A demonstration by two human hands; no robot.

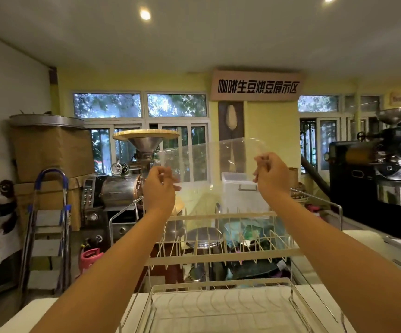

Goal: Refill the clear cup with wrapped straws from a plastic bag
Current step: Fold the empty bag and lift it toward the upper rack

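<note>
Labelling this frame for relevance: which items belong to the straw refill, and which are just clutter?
Job:
- clear plastic bag, held up and stretched between both hands
- left hand, pinching the bag's left edge
- right hand, pinching its right edge
No cup or straws can be made out.

Clutter:
- dish rack
- step ladder
- black coffee roaster
- pink gas cylinder
</note>
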